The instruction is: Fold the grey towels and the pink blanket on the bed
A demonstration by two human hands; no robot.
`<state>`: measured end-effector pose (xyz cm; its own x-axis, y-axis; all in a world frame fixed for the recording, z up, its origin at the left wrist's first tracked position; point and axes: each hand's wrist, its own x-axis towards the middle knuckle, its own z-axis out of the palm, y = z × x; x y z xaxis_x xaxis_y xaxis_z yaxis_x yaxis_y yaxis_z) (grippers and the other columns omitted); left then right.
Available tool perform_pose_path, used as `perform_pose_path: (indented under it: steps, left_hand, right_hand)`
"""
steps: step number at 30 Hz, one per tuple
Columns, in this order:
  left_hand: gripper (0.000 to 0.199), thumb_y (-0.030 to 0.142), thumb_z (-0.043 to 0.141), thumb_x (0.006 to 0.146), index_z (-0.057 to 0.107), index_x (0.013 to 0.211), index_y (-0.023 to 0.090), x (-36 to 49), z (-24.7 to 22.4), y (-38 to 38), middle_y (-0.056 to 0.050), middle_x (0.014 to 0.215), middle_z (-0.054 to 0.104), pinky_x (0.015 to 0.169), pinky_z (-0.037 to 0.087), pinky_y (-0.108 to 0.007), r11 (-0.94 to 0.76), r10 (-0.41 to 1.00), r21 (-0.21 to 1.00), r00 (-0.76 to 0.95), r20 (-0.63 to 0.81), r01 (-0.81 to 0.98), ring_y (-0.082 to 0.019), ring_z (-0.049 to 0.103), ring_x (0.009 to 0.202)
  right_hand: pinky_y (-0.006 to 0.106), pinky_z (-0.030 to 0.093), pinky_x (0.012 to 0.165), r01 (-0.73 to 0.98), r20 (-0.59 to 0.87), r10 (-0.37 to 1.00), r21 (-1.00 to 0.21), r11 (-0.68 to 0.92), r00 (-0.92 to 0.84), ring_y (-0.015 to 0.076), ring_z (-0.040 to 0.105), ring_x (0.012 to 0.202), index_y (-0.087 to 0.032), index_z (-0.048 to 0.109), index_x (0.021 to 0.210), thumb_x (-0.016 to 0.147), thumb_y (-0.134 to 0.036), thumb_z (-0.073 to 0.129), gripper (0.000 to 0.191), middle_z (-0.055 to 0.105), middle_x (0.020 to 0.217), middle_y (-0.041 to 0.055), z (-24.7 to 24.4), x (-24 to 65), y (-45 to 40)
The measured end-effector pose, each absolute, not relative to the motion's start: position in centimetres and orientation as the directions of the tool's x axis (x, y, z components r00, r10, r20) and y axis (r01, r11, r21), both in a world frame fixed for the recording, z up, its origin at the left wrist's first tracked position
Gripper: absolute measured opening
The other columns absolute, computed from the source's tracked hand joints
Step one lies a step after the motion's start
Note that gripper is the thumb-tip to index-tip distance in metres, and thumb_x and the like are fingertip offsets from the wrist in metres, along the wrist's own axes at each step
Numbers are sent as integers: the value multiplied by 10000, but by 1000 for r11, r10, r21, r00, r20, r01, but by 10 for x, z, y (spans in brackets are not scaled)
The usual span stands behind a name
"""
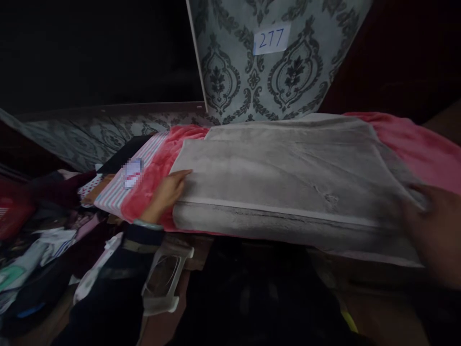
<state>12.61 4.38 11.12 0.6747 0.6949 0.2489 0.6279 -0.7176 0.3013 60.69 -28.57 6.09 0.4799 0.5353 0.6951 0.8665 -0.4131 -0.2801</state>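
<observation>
Grey blanket (266, 178) on pink cloth (425, 144), screen (108, 53) behind; left hand (171, 189), right hand (437, 228) at edges, grips unclear

We see the right hand (437, 235) only as a blur, cut off by the right edge, so its grip on the grey blanket (266, 178) escapes us; the screen (101, 53) runs past the top and left edges, and pixels hide a patch (132, 174) on the striped cloth (153, 146) from us

Grey folded blanket (266, 178), left fingers (185, 173) touching its left edge, right fingers (414, 222) blurred opposite
</observation>
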Motion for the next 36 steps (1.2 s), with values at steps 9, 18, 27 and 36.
perform_pose_path:
  steps: [9,18,27,36]
  left_hand:
    - [506,399,472,1009,496,1492,251,276,58,-53,-106,1607,427,1173,327,-635,-839,540,83,806,242,538,-357,355,1493]
    - [431,299,520,986,570,1414,296,252,31,-74,-52,1530,529,1075,410,-544,-837,523,57,764,378,545,-328,471,1351]
    - [389,257,552,964,614,1344,315,251,31,-78,-39,1391,611,972,452,-471,-817,563,111,740,370,566,-281,524,1177]
    - [293,243,439,1008,728,1055,237,249,68,-49,-67,1057,701,905,497,-375,-808,584,332,734,346,486,-210,607,1001]
  right_hand:
    - [614,274,1191,974,102,984,-158,162,-147,312,216,1541,-294,358,1594,1072,-490,285,563,282,1667,77,45,493,-150]
    - [498,330,1193,902,5,949,-309,300,-314,292,347,1491,-268,412,1578,1050,-548,360,600,442,1582,99,76,517,-114]
    - [587,196,1221,955,-45,958,-102,278,-283,324,170,1551,-294,291,1623,1044,-534,358,631,198,1689,71,58,513,-9]
    - [608,255,1192,962,-21,969,-128,243,-247,332,215,1538,-312,349,1603,1051,-479,311,578,260,1675,76,81,472,35]
